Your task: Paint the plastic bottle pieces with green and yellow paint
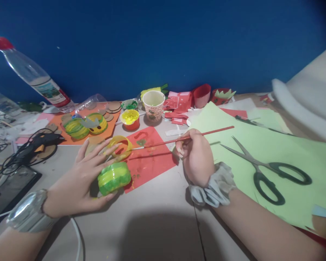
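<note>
My left hand (84, 177) has its thumb and index finger around a green and yellow painted bottle piece (114, 177). Its other fingers stretch over a yellow-painted ring (129, 146), touching its left side. In my right hand (197, 156) is a thin paintbrush (163, 142) with a red handle, pinched between thumb and fingers. The bristle end points left and meets the ring's right side. Beneath the ring and bottle piece lies a red paper sheet (152, 159) with paint smears.
Behind stand a yellow paint cup (130, 119), a green paint cup (129, 104) and a patterned paper cup (153, 105). Scissors (260, 165) rest on green paper (296, 152) at right. A tall bottle (40, 79), a painted piece (77, 127) and a black cable tool (40, 139) occupy the left.
</note>
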`<state>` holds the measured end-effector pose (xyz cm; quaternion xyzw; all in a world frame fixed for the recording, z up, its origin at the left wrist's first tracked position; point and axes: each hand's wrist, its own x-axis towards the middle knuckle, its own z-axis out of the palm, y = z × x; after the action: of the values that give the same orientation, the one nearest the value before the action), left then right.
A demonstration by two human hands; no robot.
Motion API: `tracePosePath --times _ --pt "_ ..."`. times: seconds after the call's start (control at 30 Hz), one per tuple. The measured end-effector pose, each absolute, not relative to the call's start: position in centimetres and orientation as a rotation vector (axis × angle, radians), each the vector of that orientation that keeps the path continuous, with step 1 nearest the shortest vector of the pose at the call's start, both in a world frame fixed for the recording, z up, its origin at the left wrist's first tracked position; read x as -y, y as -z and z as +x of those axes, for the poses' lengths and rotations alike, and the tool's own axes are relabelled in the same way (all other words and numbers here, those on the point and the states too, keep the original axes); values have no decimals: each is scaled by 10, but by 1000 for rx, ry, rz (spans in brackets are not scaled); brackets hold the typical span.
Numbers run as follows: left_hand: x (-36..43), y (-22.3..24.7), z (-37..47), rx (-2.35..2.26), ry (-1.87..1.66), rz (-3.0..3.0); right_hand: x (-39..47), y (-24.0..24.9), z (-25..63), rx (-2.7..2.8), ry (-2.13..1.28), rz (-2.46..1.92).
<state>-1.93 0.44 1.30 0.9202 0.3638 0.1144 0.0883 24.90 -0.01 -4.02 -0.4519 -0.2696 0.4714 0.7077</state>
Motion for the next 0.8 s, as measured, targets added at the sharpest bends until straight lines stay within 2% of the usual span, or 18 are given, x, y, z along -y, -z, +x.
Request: tracePosePath --times 0.27,0.8 --pt "1 -16 -15 -1090 -174 2924 0 40 250 596 -1073 -1011" --pt "0 -17 -14 -1078 -161 2941 -1 42 250 597 -1079 -1016"
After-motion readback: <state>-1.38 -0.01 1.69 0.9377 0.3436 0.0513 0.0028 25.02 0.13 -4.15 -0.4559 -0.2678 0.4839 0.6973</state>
